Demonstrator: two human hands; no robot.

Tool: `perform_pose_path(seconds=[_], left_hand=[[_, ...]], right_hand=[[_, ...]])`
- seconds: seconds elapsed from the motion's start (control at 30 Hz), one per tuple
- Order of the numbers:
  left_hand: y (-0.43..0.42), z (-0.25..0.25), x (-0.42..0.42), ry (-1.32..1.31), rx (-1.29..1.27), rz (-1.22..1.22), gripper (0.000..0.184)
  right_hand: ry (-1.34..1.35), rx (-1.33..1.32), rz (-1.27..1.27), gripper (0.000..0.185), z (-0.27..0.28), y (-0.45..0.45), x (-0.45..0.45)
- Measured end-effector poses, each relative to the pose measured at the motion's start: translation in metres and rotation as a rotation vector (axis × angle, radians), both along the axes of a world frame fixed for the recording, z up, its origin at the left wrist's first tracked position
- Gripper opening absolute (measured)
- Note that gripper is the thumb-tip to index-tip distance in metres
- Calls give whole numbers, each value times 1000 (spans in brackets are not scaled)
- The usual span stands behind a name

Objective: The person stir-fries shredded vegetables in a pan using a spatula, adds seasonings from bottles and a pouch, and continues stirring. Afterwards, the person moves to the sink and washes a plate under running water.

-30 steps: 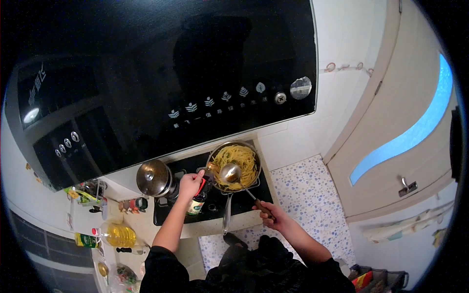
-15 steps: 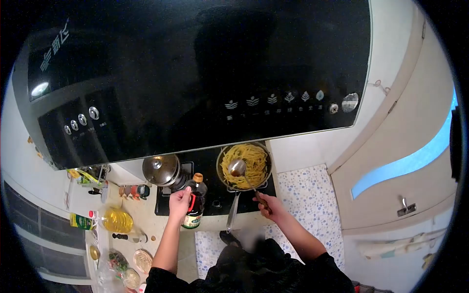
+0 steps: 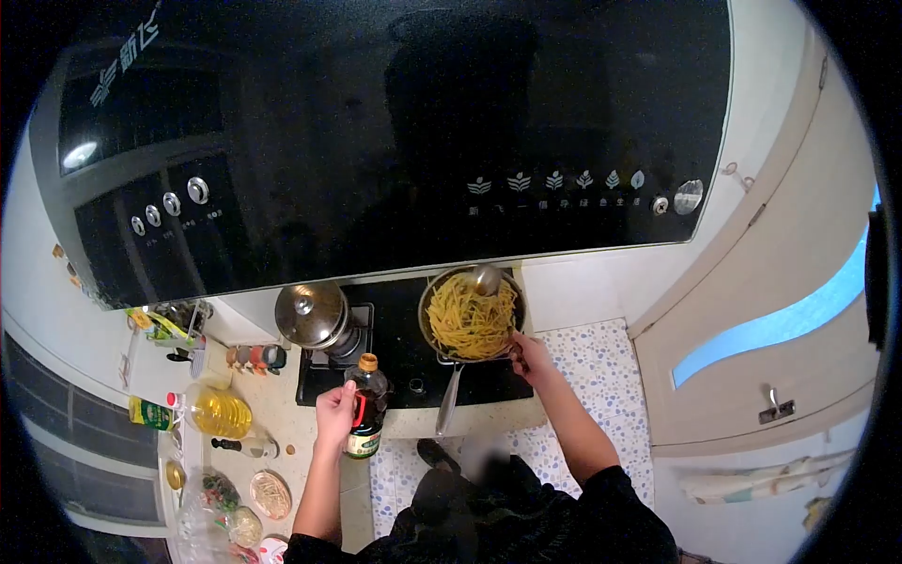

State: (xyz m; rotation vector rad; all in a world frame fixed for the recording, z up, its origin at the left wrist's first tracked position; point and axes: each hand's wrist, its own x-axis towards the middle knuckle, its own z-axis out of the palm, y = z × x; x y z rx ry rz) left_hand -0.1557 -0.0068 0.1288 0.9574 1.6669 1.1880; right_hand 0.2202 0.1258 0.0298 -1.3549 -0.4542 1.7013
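My left hand [image 3: 335, 411] is closed on the red handle of a dark sauce bottle [image 3: 366, 414], held upright in front of the stove with its brown cap on top. My right hand [image 3: 529, 357] is closed round the handle of a metal ladle [image 3: 487, 279], at the right rim of the pan. The ladle's bowl lies at the far side of the pan, over yellow strips of food [image 3: 465, 318]. The frying pan [image 3: 426, 338] sits on the right burner, its handle [image 3: 450, 399] pointing toward me.
A lidded pot [image 3: 312, 316] stands on the left burner of the black stove [image 3: 399, 329]. Left are an oil bottle [image 3: 221, 412], spice jars [image 3: 256, 357], a knife [image 3: 244, 446] and a plate of food [image 3: 271, 494]. The range hood [image 3: 376, 141] hangs over the stove.
The sauce bottle has moved back from the burners toward me in my left hand. The ladle has gone from the middle of the pan to its far side, my right hand moving forward.
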Motion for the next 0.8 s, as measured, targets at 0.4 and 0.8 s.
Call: perform_pose_path(seconds=[0.4,0.8], left_hand=[[1,-10,6,-43,26,-21,47],[-12,-11,-3,-47,21,17,48]], right_hand=[[-27,-173,232,31,48,-74,68],[247,-159,315,31,38,-55,19]])
